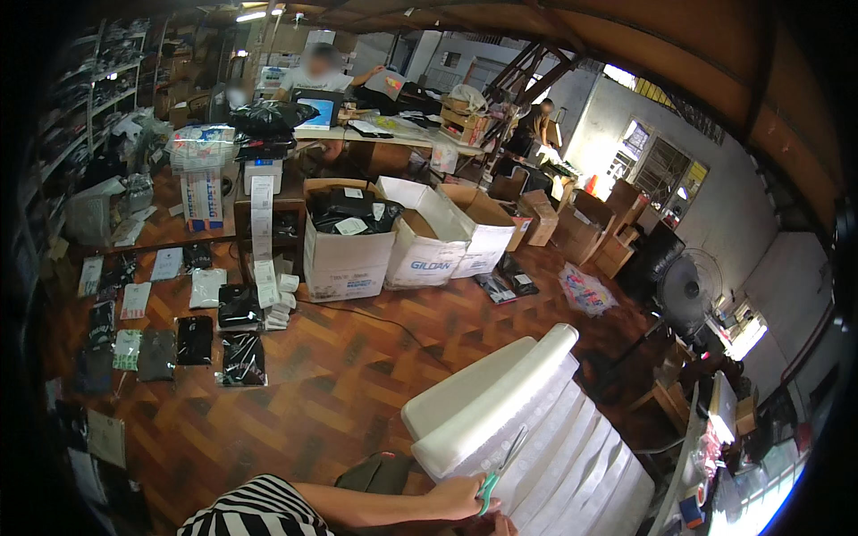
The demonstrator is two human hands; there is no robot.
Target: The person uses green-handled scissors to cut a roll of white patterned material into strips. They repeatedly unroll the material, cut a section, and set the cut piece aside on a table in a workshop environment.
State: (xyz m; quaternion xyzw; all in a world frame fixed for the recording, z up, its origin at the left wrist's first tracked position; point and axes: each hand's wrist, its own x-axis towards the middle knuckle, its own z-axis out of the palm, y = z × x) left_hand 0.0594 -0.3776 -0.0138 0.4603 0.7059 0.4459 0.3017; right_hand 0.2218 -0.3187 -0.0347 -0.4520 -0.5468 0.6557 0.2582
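My left hand (462,496), at the end of a bare forearm leading from a black-and-white striped sleeve, is closed on green-handled scissors (489,485) with the blades angled up to the right. Just below it, my right hand (503,524) shows only partly at the lower edge, fingers curled; what they hold is unclear. Beside both hands lies a large white quilted, padded item (581,456), apparently folded, with a rolled top edge. An olive-dark cloth item (375,473) sits behind my forearm.
Bagged garments (241,357) lie on the parquet floor at left. Open cartons (349,263), a printer trailing labels (262,214) and shelving (107,80) stand behind. Co-workers (313,80) (536,125) are at far tables. A standing fan (688,286) and cluttered side table (679,482) are at right.
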